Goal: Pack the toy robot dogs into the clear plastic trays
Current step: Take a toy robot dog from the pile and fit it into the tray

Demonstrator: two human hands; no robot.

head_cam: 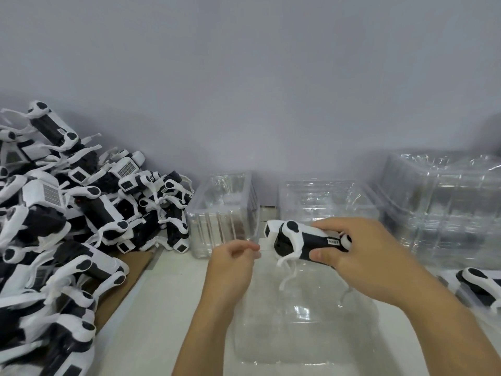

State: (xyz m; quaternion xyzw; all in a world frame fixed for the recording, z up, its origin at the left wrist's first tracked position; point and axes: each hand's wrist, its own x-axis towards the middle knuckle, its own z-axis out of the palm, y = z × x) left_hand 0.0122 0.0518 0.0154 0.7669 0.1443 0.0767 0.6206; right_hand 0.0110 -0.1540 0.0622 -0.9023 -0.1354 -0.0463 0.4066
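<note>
My right hand grips a black-and-white toy robot dog by its body, its thin white legs dangling over a clear plastic tray that lies flat on the table in front of me. My left hand hovers just left of the dog with its fingers curled and its fingertips pinched together; whether it holds the tray's far edge is unclear. A large heap of the same toy dogs fills the left side.
Stacks of clear trays stand at the back: one at centre, one right of it, a taller one at far right. A packed dog in a tray lies at the right edge. Brown cardboard lies under the heap.
</note>
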